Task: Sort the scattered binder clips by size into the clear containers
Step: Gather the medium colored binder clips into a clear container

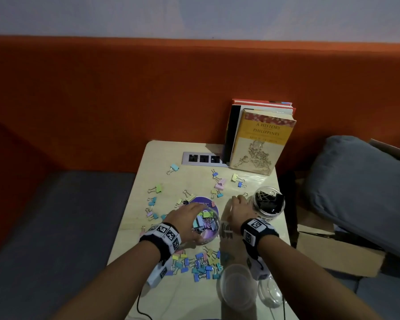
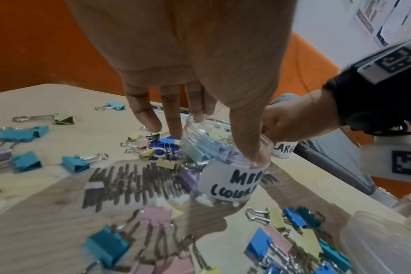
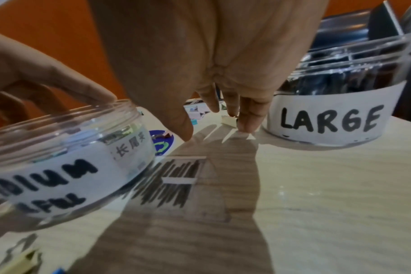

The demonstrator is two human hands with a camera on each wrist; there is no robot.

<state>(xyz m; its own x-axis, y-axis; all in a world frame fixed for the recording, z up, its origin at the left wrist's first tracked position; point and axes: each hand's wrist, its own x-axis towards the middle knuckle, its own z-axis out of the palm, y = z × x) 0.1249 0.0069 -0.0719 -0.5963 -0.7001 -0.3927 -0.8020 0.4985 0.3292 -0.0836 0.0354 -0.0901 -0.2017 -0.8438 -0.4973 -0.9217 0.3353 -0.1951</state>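
While my forearms reach out over the counter (image 1: pixel 252 245), I note nearest me an empty clear tub (image 1: pixel 237 284), presumably waiting for the small clips (image 1: pixel 200 265) heaped just beyond it. My left hand (image 1: pixel 189 221) clamps the medium jar (image 2: pixel 225 159) from above, thumb on the near rim, fingers over the far one; it looks tilted, probably being shifted. Label reads "MED… (COLOUR…". My right hand (image 1: pixel 239 210) holds nothing, fingers extended down, tips touching the counter beside the "LARGE" jar (image 3: pixel 336 96) of black clips. Scattered clips (image 1: pixel 218 184) lie farther out. Farthest, a book (image 1: pixel 262 140): "A History… Philippines".
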